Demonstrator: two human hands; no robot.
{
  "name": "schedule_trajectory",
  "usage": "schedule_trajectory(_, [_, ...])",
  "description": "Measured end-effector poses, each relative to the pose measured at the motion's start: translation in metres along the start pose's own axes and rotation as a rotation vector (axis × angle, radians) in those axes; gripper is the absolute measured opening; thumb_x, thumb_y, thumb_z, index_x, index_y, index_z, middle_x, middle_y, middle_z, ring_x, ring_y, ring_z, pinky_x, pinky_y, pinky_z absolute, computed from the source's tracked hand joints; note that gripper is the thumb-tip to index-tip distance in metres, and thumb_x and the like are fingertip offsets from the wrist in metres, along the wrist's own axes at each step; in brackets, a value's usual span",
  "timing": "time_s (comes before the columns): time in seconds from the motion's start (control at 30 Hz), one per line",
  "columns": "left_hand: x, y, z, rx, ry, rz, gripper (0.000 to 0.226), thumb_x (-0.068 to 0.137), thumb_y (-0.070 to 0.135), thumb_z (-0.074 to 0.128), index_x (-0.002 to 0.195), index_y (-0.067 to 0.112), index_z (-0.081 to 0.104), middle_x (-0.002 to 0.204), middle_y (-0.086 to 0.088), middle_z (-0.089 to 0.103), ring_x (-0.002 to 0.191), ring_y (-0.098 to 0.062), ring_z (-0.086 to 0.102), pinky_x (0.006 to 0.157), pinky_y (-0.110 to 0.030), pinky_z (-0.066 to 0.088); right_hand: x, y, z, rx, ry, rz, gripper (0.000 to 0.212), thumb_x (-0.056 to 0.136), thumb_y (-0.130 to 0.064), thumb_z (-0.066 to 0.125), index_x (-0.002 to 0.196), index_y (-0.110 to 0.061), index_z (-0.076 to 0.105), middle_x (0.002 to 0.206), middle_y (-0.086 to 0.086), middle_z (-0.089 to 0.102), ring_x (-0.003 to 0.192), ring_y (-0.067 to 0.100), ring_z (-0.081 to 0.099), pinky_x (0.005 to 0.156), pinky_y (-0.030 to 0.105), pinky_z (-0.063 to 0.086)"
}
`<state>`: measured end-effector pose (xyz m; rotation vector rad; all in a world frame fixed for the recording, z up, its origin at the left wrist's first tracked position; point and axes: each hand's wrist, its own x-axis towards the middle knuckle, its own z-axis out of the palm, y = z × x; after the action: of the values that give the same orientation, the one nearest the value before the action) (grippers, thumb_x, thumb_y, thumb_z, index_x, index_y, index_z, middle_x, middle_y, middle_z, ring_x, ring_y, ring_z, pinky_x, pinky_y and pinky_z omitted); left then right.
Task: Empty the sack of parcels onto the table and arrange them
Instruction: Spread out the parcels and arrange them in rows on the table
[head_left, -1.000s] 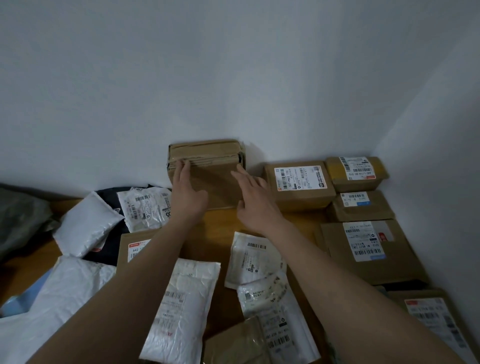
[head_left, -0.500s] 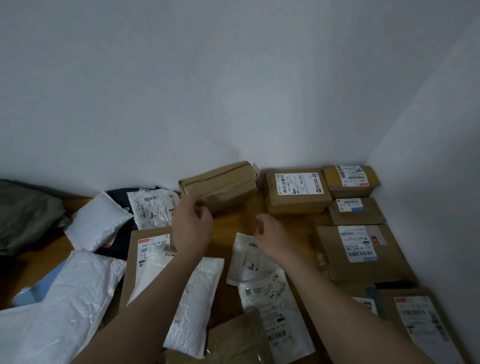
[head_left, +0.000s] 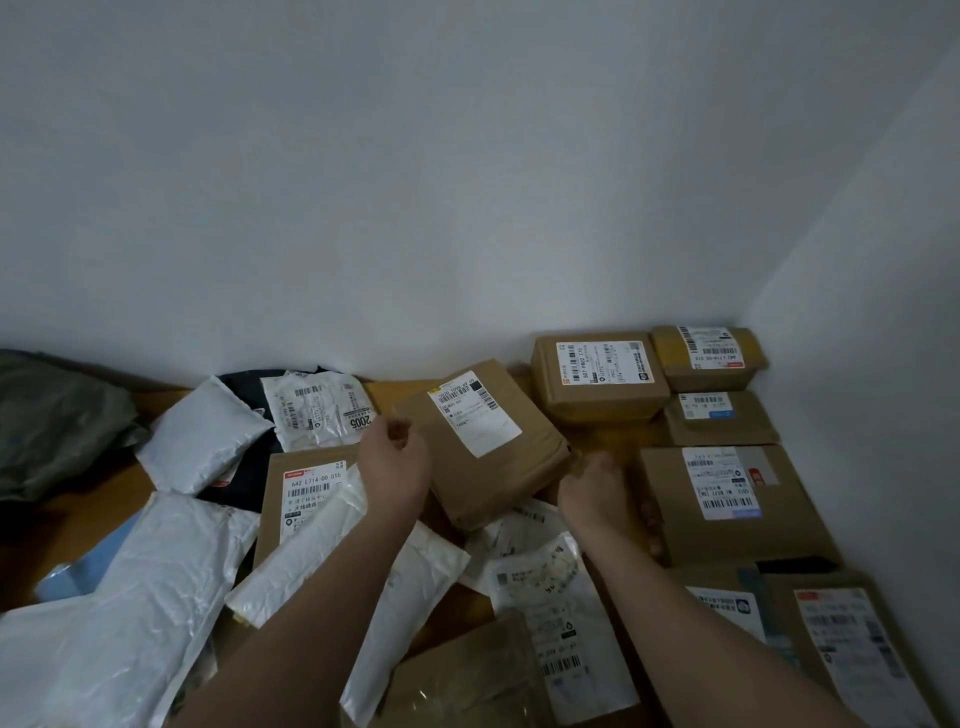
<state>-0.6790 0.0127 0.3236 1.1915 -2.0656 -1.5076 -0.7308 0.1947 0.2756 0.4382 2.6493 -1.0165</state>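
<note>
Both hands, L (head_left: 395, 467) & R (head_left: 592, 488), hold tilted cardboard box (head_left: 488, 447).

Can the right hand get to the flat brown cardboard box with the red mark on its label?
Probably yes: the right hand is beside the flat brown cardboard box, with nothing between them.

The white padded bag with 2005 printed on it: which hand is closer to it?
Left. The left hand is just beside the 2005 bag, on its right; the right hand is further right, past the brown box.
</note>
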Motion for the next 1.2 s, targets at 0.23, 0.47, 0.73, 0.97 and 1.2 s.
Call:
schedule_trajectory(0.23, [0.013, -0.017, 0.016, -0.074, -0.191, -0.446, 0.041, 0.092, 0.019, 0.05, 0.131, 0.004, 0.046, 0.117, -0.009, 0.056, 0.101, -0.025, 0.052, 0.08, -0.035, 0.043, 0.006, -0.014, 0.013, 0.298, -0.219, -0.011, 0.059, 0.099, -0.046, 0.043, 0.148, -0.018, 0.028, 0.141, 0.007, 0.046, 0.121, 0.026, 0.05, 0.089, 0.034, 0.046])
schedule_trajectory(0.47, [0.02, -0.031, 0.019, -0.059, -0.064, -0.521, 0.067, 0.091, 0.021, 0.056, 0.145, 0.0, 0.022, 0.135, -0.016, 0.047, 0.116, -0.032, 0.05, 0.087, -0.039, 0.047, 0.008, -0.05, 0.025, 0.294, -0.184, -0.272, 0.057, 0.093, -0.023, 0.059, 0.144, -0.028, 0.032, 0.143, 0.001, 0.034, 0.111, 0.012, 0.046, 0.086, 0.022, 0.045])
schedule_trajectory(0.73, [0.021, -0.028, 0.027, -0.198, -0.094, -0.584, 0.077, 0.086, 0.023, 0.065, 0.142, 0.015, 0.012, 0.125, -0.016, 0.05, 0.108, -0.035, 0.059, 0.086, -0.048, 0.055, 0.004, -0.058, 0.025, 0.332, -0.188, -0.189, 0.052, 0.087, -0.004, 0.059, 0.135, -0.02, 0.043, 0.136, 0.005, 0.041, 0.109, 0.018, 0.053, 0.079, 0.022, 0.045])
schedule_trajectory(0.97, [0.017, -0.032, 0.031, -0.312, -0.187, -0.664, 0.048, 0.09, 0.019, 0.061, 0.131, 0.005, 0.04, 0.117, -0.015, 0.059, 0.099, -0.031, 0.064, 0.064, -0.034, 0.058, 0.002, -0.036, 0.032, 0.223, -0.452, -0.054, 0.059, 0.097, -0.023, 0.052, 0.15, -0.019, 0.027, 0.145, 0.006, 0.042, 0.127, 0.024, 0.047, 0.091, 0.029, 0.042])
schedule_trajectory(1.2, [0.008, -0.023, 0.042, -0.415, -0.466, -0.566, 0.02, 0.096, 0.017, 0.05, 0.106, 0.005, 0.062, 0.099, -0.02, 0.072, 0.093, -0.032, 0.07, 0.089, -0.041, 0.056, 0.011, -0.04, 0.035, 0.346, -0.282, -0.132, 0.063, 0.091, -0.022, 0.06, 0.147, -0.033, 0.033, 0.142, -0.002, 0.044, 0.128, 0.018, 0.045, 0.096, 0.03, 0.043])
